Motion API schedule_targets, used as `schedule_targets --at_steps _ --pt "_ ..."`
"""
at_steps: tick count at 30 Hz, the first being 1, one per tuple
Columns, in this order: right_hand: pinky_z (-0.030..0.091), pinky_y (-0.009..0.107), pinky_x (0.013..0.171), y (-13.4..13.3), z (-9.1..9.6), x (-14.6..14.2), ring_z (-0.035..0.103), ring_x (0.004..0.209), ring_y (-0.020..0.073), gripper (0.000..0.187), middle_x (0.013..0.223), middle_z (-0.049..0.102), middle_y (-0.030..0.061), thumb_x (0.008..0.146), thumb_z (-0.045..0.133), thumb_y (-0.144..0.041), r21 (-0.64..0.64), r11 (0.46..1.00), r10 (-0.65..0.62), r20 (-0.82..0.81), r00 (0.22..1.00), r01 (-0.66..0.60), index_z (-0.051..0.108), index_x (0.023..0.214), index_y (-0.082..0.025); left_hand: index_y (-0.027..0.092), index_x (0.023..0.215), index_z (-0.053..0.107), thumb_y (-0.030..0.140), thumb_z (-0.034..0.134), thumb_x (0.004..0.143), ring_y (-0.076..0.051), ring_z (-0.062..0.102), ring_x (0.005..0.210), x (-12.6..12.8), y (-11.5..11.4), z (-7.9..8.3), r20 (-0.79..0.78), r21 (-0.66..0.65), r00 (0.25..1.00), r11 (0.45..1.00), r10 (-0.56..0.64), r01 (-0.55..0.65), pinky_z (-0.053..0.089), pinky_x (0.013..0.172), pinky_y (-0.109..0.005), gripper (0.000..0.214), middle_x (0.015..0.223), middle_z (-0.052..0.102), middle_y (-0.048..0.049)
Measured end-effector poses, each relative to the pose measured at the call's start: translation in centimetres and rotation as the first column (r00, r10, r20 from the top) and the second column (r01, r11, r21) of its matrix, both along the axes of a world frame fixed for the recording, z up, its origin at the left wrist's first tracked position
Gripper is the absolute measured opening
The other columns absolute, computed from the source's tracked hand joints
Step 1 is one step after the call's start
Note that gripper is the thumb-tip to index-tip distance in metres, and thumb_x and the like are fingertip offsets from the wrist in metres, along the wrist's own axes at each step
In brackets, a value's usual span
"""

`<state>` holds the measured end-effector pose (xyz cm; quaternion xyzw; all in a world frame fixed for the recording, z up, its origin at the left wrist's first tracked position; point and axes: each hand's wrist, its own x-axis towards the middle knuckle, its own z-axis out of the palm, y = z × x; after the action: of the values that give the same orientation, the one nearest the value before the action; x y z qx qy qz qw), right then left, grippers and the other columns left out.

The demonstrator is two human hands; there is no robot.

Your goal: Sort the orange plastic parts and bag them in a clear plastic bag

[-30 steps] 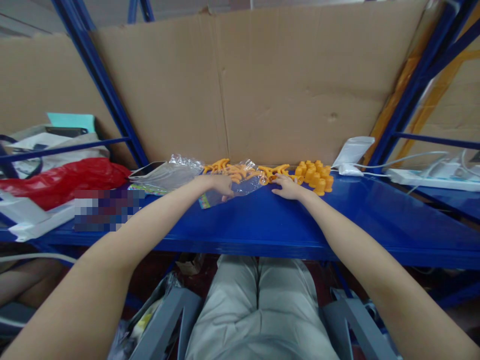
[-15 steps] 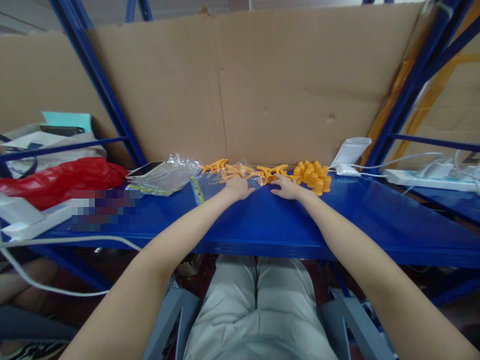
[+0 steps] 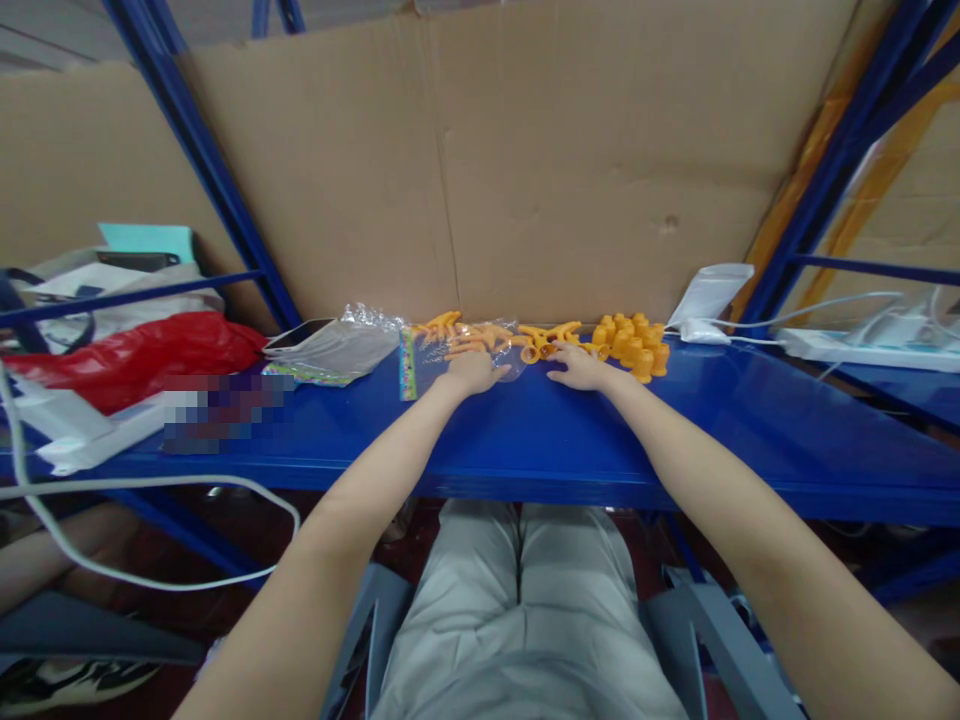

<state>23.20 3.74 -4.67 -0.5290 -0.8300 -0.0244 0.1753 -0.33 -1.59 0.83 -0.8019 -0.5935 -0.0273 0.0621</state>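
My left hand [image 3: 472, 373] lies on a clear plastic bag [image 3: 429, 372] with a colourful printed strip along its left end. Its thumb stretches out to the right, and its fingertips are at orange Y-shaped plastic pieces [image 3: 480, 336], seen partly through the film. My right hand [image 3: 579, 369] has its fingers spread, with the tips at another group of orange forked pieces [image 3: 551, 334] with round cup-like ends. Whether those fingers grip a piece is hard to see. Just right of this hand stand several yellow-orange plastic cups [image 3: 634, 345], bunched together.
A stack of clear bags [image 3: 337, 348] with a phone on top lies left on the blue table [image 3: 525, 440]. Further left are a red plastic bag [image 3: 150, 355] and white boxes. A white packet [image 3: 709, 300] and a power strip [image 3: 862, 345] are at right. Cardboard [image 3: 562, 160] closes the back.
The clear bag's printed strip has turned more upright and shifted right relative to the table. Both hands stay at nearly the same spots; the camera view has shifted slightly.
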Motion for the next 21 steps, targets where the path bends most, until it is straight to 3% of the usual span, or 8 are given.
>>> schedule_targets --at_steps 7,12,16,21 --pt "0.031 0.054 0.116 -0.8 0.7 -0.4 0.046 0.138 0.0332 0.046 0.149 0.051 0.0148 0.086 0.066 -0.036 -0.049 0.999 -0.016 -0.016 1.000 0.016 0.067 0.130 -0.021 0.011 0.117 0.070 0.044 0.041 0.097 -0.029 0.067 0.113 -1.1 0.9 -0.3 0.081 0.102 0.997 0.995 0.007 -0.015 0.049 0.095 -0.031 0.048 0.113 0.074 -0.0166" --pt "0.037 0.053 0.113 -1.5 1.2 -0.9 0.050 0.135 0.0324 0.046 0.144 0.056 0.0148 0.087 0.062 -0.029 -0.008 0.998 -0.062 -0.020 0.998 0.061 0.063 0.132 -0.020 0.009 0.120 0.068 0.066 0.046 0.089 -0.034 0.064 0.117 0.1 0.2 -1.1 0.090 0.164 0.994 0.983 0.067 -0.082 0.049 0.097 -0.036 0.068 0.120 0.070 -0.0203" --pt "0.038 0.057 0.110 -2.6 1.8 -1.5 0.052 0.132 0.0336 0.053 0.144 0.055 0.0195 0.089 0.054 -0.024 0.026 0.982 -0.186 -0.035 0.982 0.187 0.051 0.141 -0.013 0.010 0.117 0.070 0.071 0.051 0.085 -0.035 0.064 0.117 1.0 -0.2 -1.4 0.025 0.158 0.995 0.983 0.095 -0.097 0.048 0.100 -0.039 0.071 0.121 0.070 -0.0204" --pt "0.031 0.060 0.114 -4.1 2.4 -2.4 0.047 0.134 0.0357 0.044 0.142 0.055 0.0213 0.094 0.047 -0.026 0.084 0.948 -0.314 0.079 0.946 0.308 0.057 0.134 -0.011 0.009 0.114 0.072 0.058 0.049 0.090 -0.033 0.066 0.115 1.1 -0.4 -1.2 0.014 0.121 0.997 0.989 0.080 -0.081 0.051 0.096 -0.036 0.059 0.120 0.071 -0.0200"
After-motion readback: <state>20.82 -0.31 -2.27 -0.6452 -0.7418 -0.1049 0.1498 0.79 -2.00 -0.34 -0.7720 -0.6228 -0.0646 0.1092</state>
